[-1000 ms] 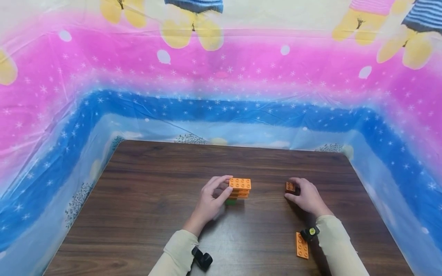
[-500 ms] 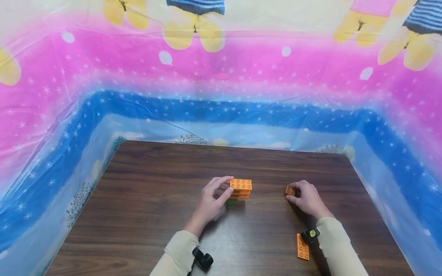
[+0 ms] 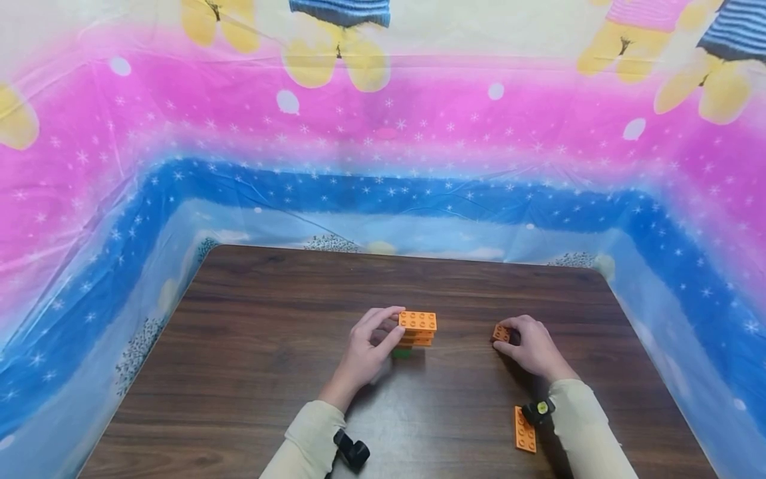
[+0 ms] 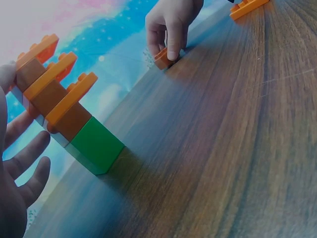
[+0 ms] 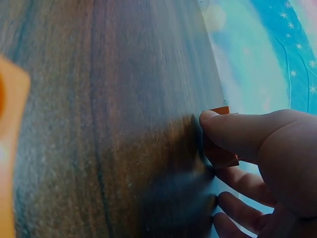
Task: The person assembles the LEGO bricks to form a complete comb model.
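Observation:
A tower of toy building bricks [image 3: 417,322] stands upright near the middle of the table. Its base is a green brick [image 4: 96,145], with brown bricks and wider orange plates alternating above. My left hand [image 3: 366,342] holds the tower's top from the left between thumb and index finger, its other fingers spread beside it. To the right, my right hand [image 3: 534,344] pinches a small brown-orange brick [image 3: 500,332] with four-studded top, low at the tabletop. In the right wrist view the thumb covers part of that brick [image 5: 218,153].
A loose orange eight-stud plate [image 3: 524,430] lies on the dark wooden table [image 3: 251,372], beside the right wrist's black camera [image 3: 538,410]. Another black camera [image 3: 352,450] sits at the left wrist. A colourful printed cloth [image 3: 383,193] hangs behind the table's far edge.
The small brick in my right hand has shifted slightly nearer and to the left, turning a little. My left hand and the tower stay put.

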Action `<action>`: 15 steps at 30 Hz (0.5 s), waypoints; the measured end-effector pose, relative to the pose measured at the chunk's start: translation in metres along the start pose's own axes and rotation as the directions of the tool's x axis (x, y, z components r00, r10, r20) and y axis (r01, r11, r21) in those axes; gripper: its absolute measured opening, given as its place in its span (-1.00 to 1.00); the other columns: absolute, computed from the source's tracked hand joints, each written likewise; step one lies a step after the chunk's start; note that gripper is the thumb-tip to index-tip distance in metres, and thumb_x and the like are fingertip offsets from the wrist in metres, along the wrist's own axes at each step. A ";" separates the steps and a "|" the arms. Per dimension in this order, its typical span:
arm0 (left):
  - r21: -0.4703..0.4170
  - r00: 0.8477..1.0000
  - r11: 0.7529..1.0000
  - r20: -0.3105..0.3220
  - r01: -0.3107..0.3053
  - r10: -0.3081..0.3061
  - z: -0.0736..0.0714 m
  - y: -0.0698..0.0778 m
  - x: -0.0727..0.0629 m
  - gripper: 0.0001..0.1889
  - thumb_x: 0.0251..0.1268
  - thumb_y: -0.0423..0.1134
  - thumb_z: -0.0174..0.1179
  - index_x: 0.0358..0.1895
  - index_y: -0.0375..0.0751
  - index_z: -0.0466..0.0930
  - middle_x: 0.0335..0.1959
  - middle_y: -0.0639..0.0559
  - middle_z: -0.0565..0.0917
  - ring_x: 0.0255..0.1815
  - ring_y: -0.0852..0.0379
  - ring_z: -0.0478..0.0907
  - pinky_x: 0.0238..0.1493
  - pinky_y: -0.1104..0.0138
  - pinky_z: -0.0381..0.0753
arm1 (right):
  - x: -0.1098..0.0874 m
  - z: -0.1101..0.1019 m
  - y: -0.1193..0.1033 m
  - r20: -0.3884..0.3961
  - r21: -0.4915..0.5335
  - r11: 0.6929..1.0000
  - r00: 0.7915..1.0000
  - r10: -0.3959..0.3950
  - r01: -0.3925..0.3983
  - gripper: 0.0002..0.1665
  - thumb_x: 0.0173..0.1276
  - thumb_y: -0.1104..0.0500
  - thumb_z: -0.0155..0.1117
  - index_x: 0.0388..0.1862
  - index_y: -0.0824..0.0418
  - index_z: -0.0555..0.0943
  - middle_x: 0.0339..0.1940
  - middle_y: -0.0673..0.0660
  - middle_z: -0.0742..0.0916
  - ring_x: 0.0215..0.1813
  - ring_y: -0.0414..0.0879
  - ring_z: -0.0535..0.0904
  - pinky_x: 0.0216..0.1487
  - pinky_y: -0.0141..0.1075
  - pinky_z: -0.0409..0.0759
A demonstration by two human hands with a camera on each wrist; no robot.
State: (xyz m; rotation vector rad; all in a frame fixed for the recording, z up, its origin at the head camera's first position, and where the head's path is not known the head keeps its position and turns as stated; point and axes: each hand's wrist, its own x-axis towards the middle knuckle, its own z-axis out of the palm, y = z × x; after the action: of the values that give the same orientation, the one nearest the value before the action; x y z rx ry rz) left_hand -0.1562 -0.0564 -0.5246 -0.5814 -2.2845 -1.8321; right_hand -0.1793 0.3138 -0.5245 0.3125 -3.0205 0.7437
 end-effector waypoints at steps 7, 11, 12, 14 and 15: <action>0.000 1.000 1.000 -0.004 0.005 -0.005 0.000 0.000 0.000 -0.62 0.57 -0.09 0.25 0.36 0.01 0.63 0.15 0.19 0.64 0.05 0.13 0.67 -0.02 0.12 0.72 | -0.001 -0.001 -0.002 0.017 0.022 1.000 1.000 0.006 -0.006 -0.51 0.38 0.11 0.53 0.19 0.31 0.67 0.06 0.28 0.73 0.04 0.15 0.65 0.08 0.17 0.63; -0.006 1.000 1.000 -0.002 0.003 -0.003 0.000 0.000 0.000 -0.61 0.58 -0.10 0.25 0.36 -0.04 0.62 0.15 0.18 0.64 0.06 0.11 0.67 -0.02 0.08 0.73 | -0.002 -0.002 -0.005 0.033 0.042 0.999 0.999 0.017 -0.018 -0.49 0.39 0.08 0.52 0.22 0.26 0.66 0.04 0.23 0.75 0.02 0.10 0.65 0.07 0.13 0.65; -0.005 1.000 1.000 -0.003 0.003 -0.003 0.000 0.000 0.000 -0.62 0.58 -0.10 0.25 0.36 -0.01 0.63 0.15 0.18 0.64 0.06 0.11 0.67 -0.01 0.09 0.73 | -0.003 -0.003 -0.006 0.038 0.049 0.999 0.999 0.017 -0.018 -0.49 0.39 0.07 0.52 0.23 0.26 0.65 0.03 0.22 0.75 0.00 0.09 0.65 0.06 0.12 0.66; -0.004 1.000 1.000 -0.004 0.003 -0.003 0.000 0.000 0.000 -0.62 0.58 -0.10 0.25 0.35 0.01 0.63 0.15 0.18 0.64 0.06 0.10 0.67 -0.01 0.09 0.73 | -0.003 -0.004 -0.010 0.044 0.062 0.998 0.999 0.020 -0.023 -0.48 0.39 0.06 0.52 0.24 0.24 0.65 0.01 0.19 0.75 -0.02 0.06 0.64 0.05 0.10 0.66; -0.005 1.000 1.000 -0.005 0.003 -0.003 0.000 0.001 0.000 -0.62 0.58 -0.10 0.25 0.35 0.01 0.63 0.15 0.18 0.64 0.06 0.10 0.67 -0.01 0.09 0.73 | -0.003 -0.005 -0.011 0.042 0.067 0.998 0.999 0.018 -0.020 -0.48 0.39 0.05 0.52 0.23 0.23 0.65 0.01 0.18 0.76 -0.03 0.05 0.64 0.04 0.09 0.66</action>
State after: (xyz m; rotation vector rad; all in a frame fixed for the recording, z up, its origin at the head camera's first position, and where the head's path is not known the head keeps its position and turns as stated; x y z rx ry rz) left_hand -0.1563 -0.0562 -0.5241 -0.5745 -2.2800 -1.8384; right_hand -0.1741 0.3068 -0.5153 0.3050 -3.0463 0.8526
